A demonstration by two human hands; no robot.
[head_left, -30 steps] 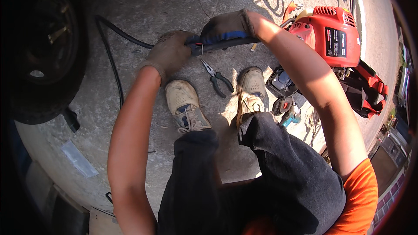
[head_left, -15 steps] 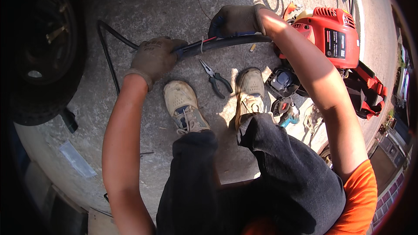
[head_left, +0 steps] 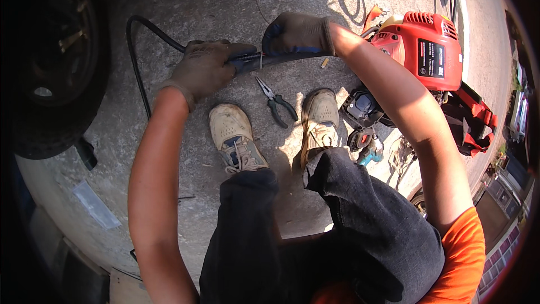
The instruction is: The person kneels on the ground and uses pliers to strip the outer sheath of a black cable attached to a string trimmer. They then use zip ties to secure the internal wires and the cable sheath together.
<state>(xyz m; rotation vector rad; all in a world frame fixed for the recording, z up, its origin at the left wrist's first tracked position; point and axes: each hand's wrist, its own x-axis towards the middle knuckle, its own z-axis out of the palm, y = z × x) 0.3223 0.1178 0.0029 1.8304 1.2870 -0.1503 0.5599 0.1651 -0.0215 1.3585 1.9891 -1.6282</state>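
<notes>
My left hand [head_left: 203, 68], in a grey-brown work glove, is closed round a thick black tube [head_left: 281, 58] and a thinner black ribbed sleeve lying along it. A pale cable tie [head_left: 261, 61] circles the tube between my hands. Just right of the tie, my right hand [head_left: 298, 32], gloved with blue on the fingers, is closed along the upper side of the tube. A short bit of red wire shows by its fingertips; the rest is hidden. From beyond my left hand a black cable [head_left: 132, 59] bends away over the concrete. Pliers [head_left: 275, 101] with dark handles lie below the tube, jaws apart.
A red engine unit [head_left: 432, 50] with a red-and-black harness [head_left: 475, 121] stands at the right. Beside my right shoe lies a teal power tool [head_left: 368, 149]. A vehicle wheel [head_left: 53, 67] fills the left side. A clear plastic packet [head_left: 97, 205] lies on the lower left ground.
My right hand has moved slightly left and down, closer to the cable tie and my left hand. Less of the red wire shows now. The left hand stays on the tube.
</notes>
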